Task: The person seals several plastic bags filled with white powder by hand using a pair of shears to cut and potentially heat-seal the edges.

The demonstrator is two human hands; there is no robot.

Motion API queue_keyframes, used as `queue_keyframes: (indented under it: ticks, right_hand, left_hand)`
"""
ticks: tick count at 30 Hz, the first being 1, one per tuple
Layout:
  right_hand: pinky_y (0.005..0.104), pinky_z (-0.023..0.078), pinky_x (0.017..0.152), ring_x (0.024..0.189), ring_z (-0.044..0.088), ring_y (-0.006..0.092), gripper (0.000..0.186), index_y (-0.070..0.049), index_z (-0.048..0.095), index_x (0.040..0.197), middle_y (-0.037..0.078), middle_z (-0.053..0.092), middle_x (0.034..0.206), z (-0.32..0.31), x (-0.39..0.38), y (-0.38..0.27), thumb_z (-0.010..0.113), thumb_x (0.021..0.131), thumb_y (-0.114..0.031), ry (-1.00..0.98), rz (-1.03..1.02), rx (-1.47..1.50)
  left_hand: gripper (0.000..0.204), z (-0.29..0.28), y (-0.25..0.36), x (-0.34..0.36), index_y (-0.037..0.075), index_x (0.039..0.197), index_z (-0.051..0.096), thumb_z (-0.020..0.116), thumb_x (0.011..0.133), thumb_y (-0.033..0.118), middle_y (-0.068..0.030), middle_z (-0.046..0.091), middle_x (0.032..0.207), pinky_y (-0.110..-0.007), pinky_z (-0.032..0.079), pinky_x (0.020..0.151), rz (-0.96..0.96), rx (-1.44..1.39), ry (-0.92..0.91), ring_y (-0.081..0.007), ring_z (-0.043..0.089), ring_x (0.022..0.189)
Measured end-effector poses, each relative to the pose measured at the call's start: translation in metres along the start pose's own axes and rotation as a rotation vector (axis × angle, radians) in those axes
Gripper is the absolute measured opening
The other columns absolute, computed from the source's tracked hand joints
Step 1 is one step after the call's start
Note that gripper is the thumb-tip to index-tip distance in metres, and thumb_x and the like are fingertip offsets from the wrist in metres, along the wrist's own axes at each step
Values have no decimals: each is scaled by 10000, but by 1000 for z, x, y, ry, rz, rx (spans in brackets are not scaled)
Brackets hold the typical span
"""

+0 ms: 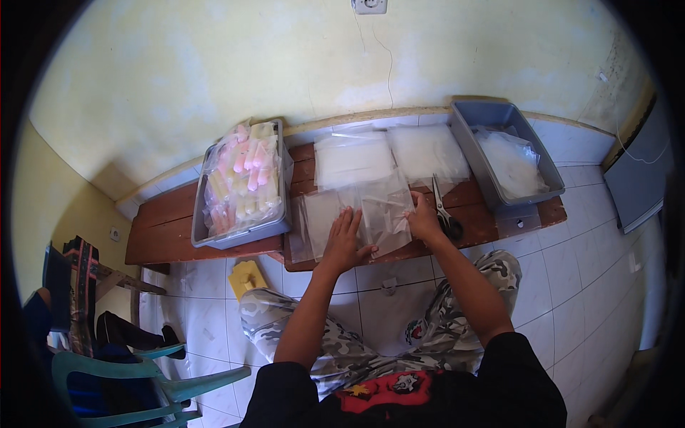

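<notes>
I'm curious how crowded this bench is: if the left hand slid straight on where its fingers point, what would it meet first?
The left hand would probably meet the back-left stack of clear plastic bags; depth between them is hard to judge.

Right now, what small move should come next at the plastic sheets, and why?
Probably smooth the creased clear sheet flat with the right hand: that hand is at the sheet's right edge, while the left hand lies spread on the plastic to its left.
</notes>
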State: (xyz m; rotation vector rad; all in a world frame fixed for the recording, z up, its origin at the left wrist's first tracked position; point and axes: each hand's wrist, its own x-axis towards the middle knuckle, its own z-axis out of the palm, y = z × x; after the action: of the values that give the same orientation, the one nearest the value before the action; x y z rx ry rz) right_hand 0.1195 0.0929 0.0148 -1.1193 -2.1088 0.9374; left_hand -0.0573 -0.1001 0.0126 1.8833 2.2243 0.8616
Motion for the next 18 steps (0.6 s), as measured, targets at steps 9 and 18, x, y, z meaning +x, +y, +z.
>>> queue_keyframes:
  ticks: [9, 18]
  right_hand:
    - [449, 503, 1007, 1206, 609, 364, 657, -78, 467, 1489, 194, 544, 1425, -26, -20, -37, 745, 904, -186, -15, -86, -231]
    - [503, 317, 1235, 1513, 351, 375, 468, -189, 584, 1430, 157, 415, 1603, -26, -24, -31, 646, 967, -183, -404, -428, -526]
  left_hand:
    - [1069, -17, 0, -2, 149, 1667, 183, 813, 830, 356, -263, 180, 1692, -577, 83, 1265, -175, 30, -85, -426, 143, 1584]
    - [1067, -14, 2, 3, 199, 1671, 197, 822, 815, 322, -262, 164, 1698, -595, 74, 1260, -160, 34, -109, -428, 134, 1586]
